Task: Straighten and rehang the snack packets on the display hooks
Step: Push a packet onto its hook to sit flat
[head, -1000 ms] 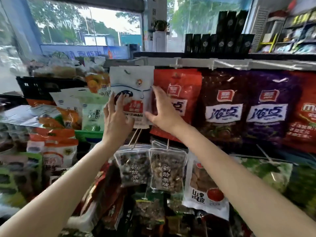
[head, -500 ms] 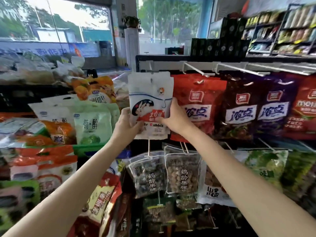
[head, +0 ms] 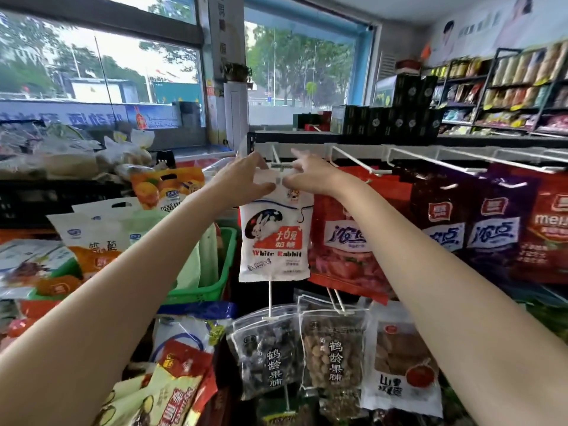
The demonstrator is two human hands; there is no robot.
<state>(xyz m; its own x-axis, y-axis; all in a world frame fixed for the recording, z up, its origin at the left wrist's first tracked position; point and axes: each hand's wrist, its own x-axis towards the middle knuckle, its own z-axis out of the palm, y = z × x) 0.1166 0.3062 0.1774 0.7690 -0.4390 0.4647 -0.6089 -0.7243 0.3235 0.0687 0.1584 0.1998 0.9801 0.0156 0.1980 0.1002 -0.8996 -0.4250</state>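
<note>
The white candy packet (head: 275, 232) is pinched at its top edge by the left hand (head: 242, 179) and right hand (head: 310, 176) (apparently to guide its hole onto the leftmost hook (head: 275, 155))

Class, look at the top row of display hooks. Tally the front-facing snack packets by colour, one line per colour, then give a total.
White packet: 1
Red packets: 2
Maroon packet: 1
Purple packet: 1
Total: 5
</note>
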